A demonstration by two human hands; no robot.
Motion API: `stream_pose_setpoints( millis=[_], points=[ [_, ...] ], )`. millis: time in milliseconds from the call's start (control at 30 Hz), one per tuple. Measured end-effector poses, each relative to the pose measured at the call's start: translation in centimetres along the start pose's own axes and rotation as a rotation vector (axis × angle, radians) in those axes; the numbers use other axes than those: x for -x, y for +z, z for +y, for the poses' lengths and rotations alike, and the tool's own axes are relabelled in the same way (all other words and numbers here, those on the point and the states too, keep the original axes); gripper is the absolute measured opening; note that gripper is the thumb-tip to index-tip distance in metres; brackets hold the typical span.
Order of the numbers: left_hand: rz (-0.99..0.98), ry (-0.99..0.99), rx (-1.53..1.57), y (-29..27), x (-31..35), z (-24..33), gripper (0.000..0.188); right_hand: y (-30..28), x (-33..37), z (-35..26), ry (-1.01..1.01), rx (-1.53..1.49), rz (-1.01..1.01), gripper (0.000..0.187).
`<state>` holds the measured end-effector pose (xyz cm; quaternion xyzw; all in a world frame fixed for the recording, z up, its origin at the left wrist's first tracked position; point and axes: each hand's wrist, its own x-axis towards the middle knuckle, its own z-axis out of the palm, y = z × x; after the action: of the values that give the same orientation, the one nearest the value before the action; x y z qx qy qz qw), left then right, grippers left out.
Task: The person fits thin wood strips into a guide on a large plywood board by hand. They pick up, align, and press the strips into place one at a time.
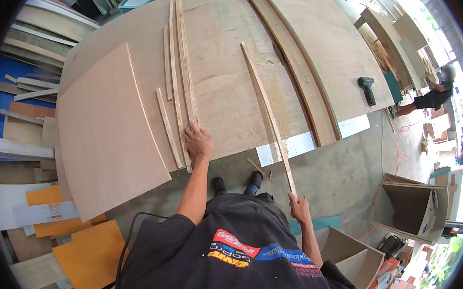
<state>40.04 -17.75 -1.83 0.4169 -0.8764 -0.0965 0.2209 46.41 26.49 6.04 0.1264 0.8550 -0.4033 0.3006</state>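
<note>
My left hand (197,140) presses flat on the near ends of several thin wooden strips (184,62) lying lengthwise on a large plywood sheet (222,91). My right hand (300,208) grips the near end of another long thin wooden strip (266,112), which slants from the sheet's middle out past its front edge. A short strip (168,128) lies just left of my left hand. A smaller plywood panel (105,137) rests on the sheet's left part.
A cordless drill (367,90) lies on the sheet at the right, beyond two wide curved-looking boards (295,59). Orange boards (91,256) and scrap wood pile at the left. Open wooden boxes (407,204) stand at the right. Another person (436,95) crouches far right.
</note>
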Motion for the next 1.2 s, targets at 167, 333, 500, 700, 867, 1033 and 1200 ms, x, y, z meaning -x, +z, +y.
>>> stream_pose_setpoints(
  millis=[167,333,500,700,867,1033,1200],
  points=[
    [-0.022,0.006,-0.008,0.1,-0.2,0.2,0.047,-0.1,-3.2,-2.9,-0.043,0.003,-0.043,0.061],
    [-0.023,0.024,-0.038,0.3,0.2,0.1,0.049,0.7,-5.9,-7.2,-0.063,0.001,-0.001,0.062],
    [-0.060,0.006,-0.069,0.0,-0.2,0.1,0.047,-0.2,-6.5,-7.4,-0.091,-0.034,-0.016,0.064],
    [-0.081,0.016,-0.083,-0.5,0.1,0.6,0.045,-0.6,-1.8,2.0,-0.045,0.087,-0.003,0.065],
    [-0.048,0.015,-0.066,-0.6,-0.1,0.2,0.045,-0.1,-1.8,4.5,-0.237,0.214,0.101,0.056],
    [-0.070,-0.029,0.047,-1.3,-0.6,-0.7,0.042,-0.6,-5.0,1.6,-0.367,0.345,0.218,0.048],
    [-0.024,0.006,0.008,-1.4,-3.1,-2.0,0.037,-0.4,-11.2,-5.7,-0.556,0.480,0.408,0.043]
  ],
)
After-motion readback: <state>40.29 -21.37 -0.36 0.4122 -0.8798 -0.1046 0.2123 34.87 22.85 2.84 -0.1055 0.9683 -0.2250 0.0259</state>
